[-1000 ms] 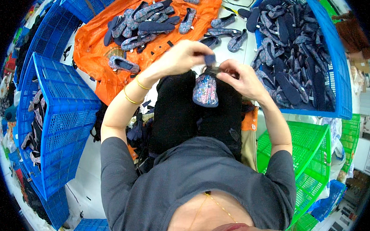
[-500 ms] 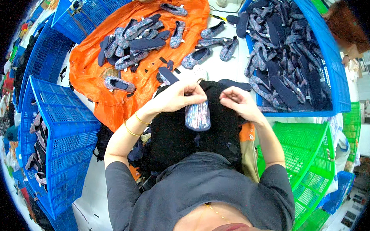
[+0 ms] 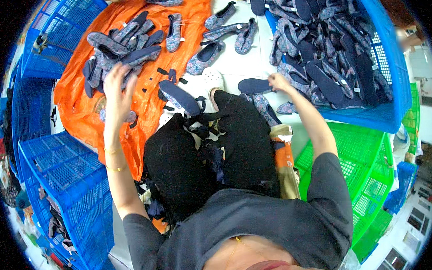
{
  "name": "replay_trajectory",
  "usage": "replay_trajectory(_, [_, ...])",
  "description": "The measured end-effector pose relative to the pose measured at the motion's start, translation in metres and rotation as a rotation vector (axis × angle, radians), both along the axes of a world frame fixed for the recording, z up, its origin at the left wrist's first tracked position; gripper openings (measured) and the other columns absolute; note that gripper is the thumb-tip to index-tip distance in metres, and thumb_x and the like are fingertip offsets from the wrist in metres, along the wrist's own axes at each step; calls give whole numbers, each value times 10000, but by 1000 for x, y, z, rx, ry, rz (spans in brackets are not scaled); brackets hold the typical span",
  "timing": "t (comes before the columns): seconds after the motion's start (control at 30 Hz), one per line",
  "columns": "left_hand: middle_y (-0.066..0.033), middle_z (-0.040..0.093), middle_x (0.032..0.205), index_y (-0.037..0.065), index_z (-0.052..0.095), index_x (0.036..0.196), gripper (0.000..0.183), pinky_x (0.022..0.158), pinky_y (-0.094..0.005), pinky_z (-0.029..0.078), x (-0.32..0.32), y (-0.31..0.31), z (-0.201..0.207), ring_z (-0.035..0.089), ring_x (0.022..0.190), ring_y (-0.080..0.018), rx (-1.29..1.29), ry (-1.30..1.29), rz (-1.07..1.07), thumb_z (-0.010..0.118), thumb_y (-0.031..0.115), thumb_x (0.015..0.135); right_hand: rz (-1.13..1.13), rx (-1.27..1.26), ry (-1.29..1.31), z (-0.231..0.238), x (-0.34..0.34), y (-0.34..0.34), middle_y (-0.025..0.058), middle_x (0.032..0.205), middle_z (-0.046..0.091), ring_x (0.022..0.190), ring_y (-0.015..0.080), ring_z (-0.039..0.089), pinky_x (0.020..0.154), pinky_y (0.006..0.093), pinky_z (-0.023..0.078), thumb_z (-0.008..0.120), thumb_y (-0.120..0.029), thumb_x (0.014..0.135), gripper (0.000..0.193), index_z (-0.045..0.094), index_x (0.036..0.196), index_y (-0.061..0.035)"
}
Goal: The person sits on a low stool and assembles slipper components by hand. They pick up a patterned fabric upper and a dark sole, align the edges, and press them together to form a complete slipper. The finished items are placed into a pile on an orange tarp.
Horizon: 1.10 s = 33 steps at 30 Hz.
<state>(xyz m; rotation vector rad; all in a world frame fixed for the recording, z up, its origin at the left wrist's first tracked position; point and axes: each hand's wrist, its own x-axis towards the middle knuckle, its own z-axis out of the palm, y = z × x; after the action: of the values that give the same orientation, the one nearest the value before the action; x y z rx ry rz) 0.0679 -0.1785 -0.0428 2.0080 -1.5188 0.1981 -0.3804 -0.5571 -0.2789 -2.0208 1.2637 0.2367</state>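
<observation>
Navy-soled slipper [image 3: 253, 86] beside the curled right hand [image 3: 280, 83], whose pinch is unclear, looks light and soft, best held by its heel, while the left hand [image 3: 116, 93] spreads near a slipper pile [image 3: 120, 46].

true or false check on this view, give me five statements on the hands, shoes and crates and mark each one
1. In this view, the left hand overlaps the edge of the shoe pile. True.
2. The sheet under that pile is green. False: it is orange.
3. The right hand is at one end of a navy-soled shoe. True.
4. The blue crate on the right holds only one shoe. False: it holds many, heaped together.
5. The green crate is on the person's left. False: it is on their right.
</observation>
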Motion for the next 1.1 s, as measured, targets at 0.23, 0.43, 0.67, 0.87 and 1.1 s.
replay_trajectory(0.23, [-165,430,1409,52,585,1213,338,1109,-422,293,-34,30,-78,377,1332,-325,386,475,23,634,142,891,773,-350,410,-90,47,33,275,1246,519,879,361,673,730,453,550,668,-232,778,561,464,1253,-15])
replay_trajectory(0.43, [-181,485,1351,27,586,1205,349,1075,-400,331,-51,27,-104,423,1285,-336,483,604,104,645,156,886,723,-315,556,-106,63,30,359,1388,369,893,319,680,746,367,556,720,-124,725,831,292,1421,31])
replay_trajectory(0.67, [-167,587,1226,-8,606,1149,291,1022,-372,392,-64,11,-91,533,1181,-303,425,740,6,623,143,901,675,-474,419,-107,42,14,226,1032,661,875,290,684,727,368,552,646,-60,735,382,571,1099,30])
replay_trajectory(0.87, [-142,605,1199,-21,596,1167,288,1004,-359,408,-63,-5,-38,551,1160,-256,161,734,-77,601,124,918,330,-614,178,-3,180,25,167,863,697,819,330,690,683,428,548,585,-88,785,115,694,812,-65])
replay_trajectory(1.1, [-81,565,1256,-6,501,1304,391,1006,-300,409,-70,35,10,526,1175,-169,111,990,-164,582,155,956,255,-558,-100,181,297,149,202,901,696,871,341,692,734,436,547,581,-105,767,185,707,871,-19])
